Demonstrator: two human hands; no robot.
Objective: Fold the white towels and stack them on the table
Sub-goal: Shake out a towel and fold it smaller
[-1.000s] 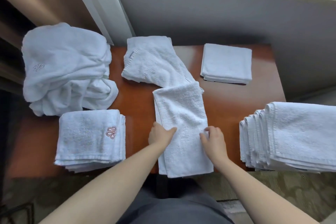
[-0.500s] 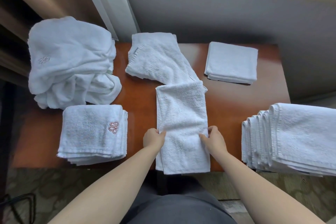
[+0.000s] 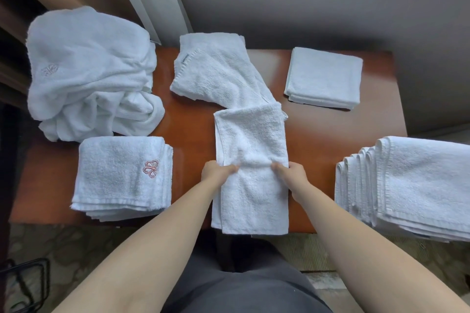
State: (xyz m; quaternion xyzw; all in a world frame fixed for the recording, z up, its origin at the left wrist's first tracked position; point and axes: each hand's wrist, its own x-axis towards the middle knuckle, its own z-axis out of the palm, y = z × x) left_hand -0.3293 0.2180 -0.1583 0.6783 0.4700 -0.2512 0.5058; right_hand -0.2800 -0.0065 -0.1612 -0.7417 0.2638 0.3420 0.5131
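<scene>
A long white towel, folded into a narrow strip, lies down the middle of the brown table, its near end hanging over the front edge. My left hand grips its left side at mid-length, and my right hand grips the right side. The cloth bunches into a ridge between them. A folded stack with a pink emblem sits at the front left. A small folded towel lies at the back right.
A crumpled heap of white towels fills the back left. A loosely folded towel lies at the back centre, touching the strip's far end. A fanned stack of folded towels overhangs the right front. A grey wall stands behind.
Both hands slid inward from the strip's edges and now grip it, pinching up a ridge across the towel at mid-length.
</scene>
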